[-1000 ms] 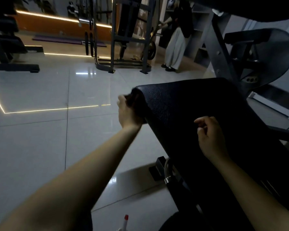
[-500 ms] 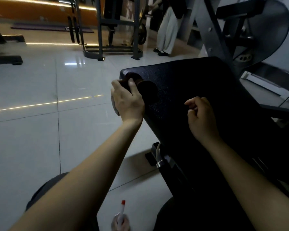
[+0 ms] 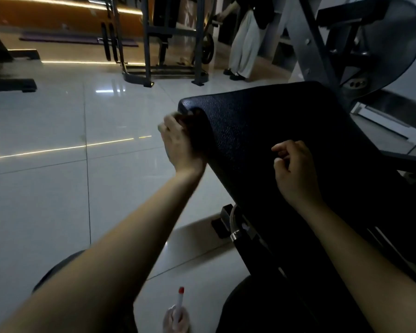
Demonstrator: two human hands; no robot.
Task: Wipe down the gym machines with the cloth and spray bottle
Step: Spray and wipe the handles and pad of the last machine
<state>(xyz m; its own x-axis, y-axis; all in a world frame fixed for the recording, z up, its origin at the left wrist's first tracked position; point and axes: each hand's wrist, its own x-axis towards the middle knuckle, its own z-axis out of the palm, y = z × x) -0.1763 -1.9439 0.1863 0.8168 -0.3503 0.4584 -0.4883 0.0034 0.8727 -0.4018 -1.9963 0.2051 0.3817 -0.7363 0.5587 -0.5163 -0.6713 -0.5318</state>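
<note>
Black machine pad [image 3: 286, 131], tilted, fills the right of the view. The glossy tiled floor [image 3: 58, 188] is to its left.

The left hand [image 3: 178, 143] is at the pad's near-left corner with its grip closed round a dark cloth [image 3: 196, 133]. The cloth presses on the pad's rounded edge. It is blurred and hard to tell apart from the pad.

The right hand [image 3: 296, 174] is over the middle of the pad, fingers loosely curled, grip holding nothing. Cannot tell if it touches the pad.

Risks, as judgement:
- The cloth is dark on a dark pad in dim light, so missed patches are likely, mostly on the far side and the underside of the edge.
- The cloth is bunched at the corner and could slip off the rounded edge and drop to the floor.
- Spray drifting onto the glossy tiles would make them slick.
- The bottle sits right by the person's legs, so a knee or foot could knock it over.

Container: one spray bottle [image 3: 178, 313] stands on the floor at the bottom of the view, between the legs and well apart from both hands. The body looks clear and the nozzle has a red tip. The fill level is not readable.
</note>
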